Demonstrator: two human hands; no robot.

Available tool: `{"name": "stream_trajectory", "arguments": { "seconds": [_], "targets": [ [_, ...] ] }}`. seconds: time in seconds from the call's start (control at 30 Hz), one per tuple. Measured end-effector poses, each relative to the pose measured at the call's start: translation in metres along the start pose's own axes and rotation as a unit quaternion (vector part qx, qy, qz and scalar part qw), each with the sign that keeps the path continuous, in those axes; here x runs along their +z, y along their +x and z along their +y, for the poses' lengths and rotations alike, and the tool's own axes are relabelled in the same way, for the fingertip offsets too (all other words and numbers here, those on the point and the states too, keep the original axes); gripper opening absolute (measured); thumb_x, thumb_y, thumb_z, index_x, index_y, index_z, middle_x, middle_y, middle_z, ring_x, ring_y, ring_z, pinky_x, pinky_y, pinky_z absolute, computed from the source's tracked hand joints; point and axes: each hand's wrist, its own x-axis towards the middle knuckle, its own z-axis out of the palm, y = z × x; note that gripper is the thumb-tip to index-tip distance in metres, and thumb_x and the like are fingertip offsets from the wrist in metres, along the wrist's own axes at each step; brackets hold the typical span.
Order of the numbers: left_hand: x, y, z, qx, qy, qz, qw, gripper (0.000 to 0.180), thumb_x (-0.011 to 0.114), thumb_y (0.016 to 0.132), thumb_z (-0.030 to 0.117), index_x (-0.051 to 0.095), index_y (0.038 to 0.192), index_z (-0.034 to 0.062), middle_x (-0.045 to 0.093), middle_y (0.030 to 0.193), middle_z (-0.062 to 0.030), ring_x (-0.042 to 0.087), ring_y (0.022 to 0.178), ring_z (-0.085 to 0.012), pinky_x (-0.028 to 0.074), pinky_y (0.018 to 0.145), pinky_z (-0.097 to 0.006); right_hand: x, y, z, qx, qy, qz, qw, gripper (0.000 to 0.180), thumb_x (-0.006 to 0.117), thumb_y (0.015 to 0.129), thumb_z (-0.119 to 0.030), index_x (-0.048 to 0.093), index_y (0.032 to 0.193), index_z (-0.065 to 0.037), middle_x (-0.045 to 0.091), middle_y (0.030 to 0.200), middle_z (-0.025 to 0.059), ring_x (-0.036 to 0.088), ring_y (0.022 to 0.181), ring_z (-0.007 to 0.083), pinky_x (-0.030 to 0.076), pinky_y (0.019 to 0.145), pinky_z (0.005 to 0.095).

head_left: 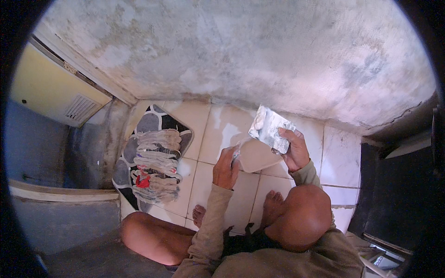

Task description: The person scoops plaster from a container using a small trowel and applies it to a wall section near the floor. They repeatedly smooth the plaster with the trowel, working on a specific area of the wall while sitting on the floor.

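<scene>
A silvery foil sheet (270,128) is gripped at its lower edge by the right hand (295,151), fingers closed around it, just right of centre. At 9 o'clock from that hand, the left hand (225,167) is closed on the edge of a pale flat sheet (256,155) that lies between both hands above the tiled floor (211,125). A patterned mat (153,157) lies at 9 o'clock, against the rough wall (241,51).
</scene>
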Motion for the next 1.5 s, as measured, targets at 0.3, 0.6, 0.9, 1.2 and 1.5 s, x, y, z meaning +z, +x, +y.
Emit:
{"name": "stream_trajectory", "arguments": {
  "seconds": [0.3,0.6,0.9,1.2,1.5],
  "targets": [
    [-0.064,0.014,0.036,-0.352,-0.53,-0.143,0.758,0.021,0.05,0.089,0.012,0.051,0.106,0.0002,0.058,0.081,-0.006,0.052,0.061,-0.0086,0.043,0.053,-0.021,-0.018,0.007,-0.046,-0.3,-0.485,-0.118,0.813,0.027,0.061,0.078,-0.003,0.064,0.104,0.0,0.066,0.099,0.0127,0.063,0.093,0.0227,0.047,0.085,0.0311],
    [-0.094,0.007,0.068,-0.305,-0.505,-0.105,0.801,0.021,0.051,0.088,0.01,0.049,0.106,-0.0005,0.057,0.08,-0.0071,0.051,0.061,-0.0102,0.041,0.052,-0.023,0.021,0.018,-0.032,-0.425,-0.597,-0.219,0.644,0.034,0.055,0.076,-0.005,0.065,0.108,-0.013,0.063,0.11,0.0086,0.058,0.108,0.0273,0.041,0.097,0.0408],
    [-0.103,0.007,0.054,-0.29,-0.452,-0.106,0.837,0.025,0.05,0.091,0.015,0.047,0.112,0.0005,0.055,0.081,-0.0047,0.049,0.063,-0.0079,0.041,0.055,-0.021,-0.006,0.031,-0.029,-0.22,-0.476,-0.03,0.851,0.027,0.061,0.081,-0.01,0.061,0.106,0.001,0.066,0.097,0.0106,0.062,0.088,0.0167,0.047,0.079,0.0301],
    [-0.104,0.025,0.054,-0.348,-0.459,0.005,0.817,0.025,0.05,0.092,0.023,0.049,0.105,0.0019,0.054,0.075,-0.0033,0.049,0.057,-0.0082,0.042,0.051,-0.022,0.064,0.01,-0.074,-0.2,-0.446,-0.106,0.866,0.027,0.059,0.08,-0.002,0.06,0.107,-0.004,0.064,0.101,0.0124,0.062,0.09,0.0217,0.049,0.08,0.033],
    [-0.153,0.057,0.067,-0.368,-0.396,-0.002,0.841,0.024,0.047,0.094,0.025,0.05,0.103,0.0026,0.051,0.071,-0.001,0.046,0.057,-0.0054,0.04,0.047,-0.021,0.172,0.036,-0.074,-0.437,-0.785,-0.319,0.303,0.043,0.055,0.072,-0.013,0.06,0.114,-0.018,0.059,0.108,0.0003,0.052,0.09,0.0231,0.04,0.072,0.0395]
  ]
}}
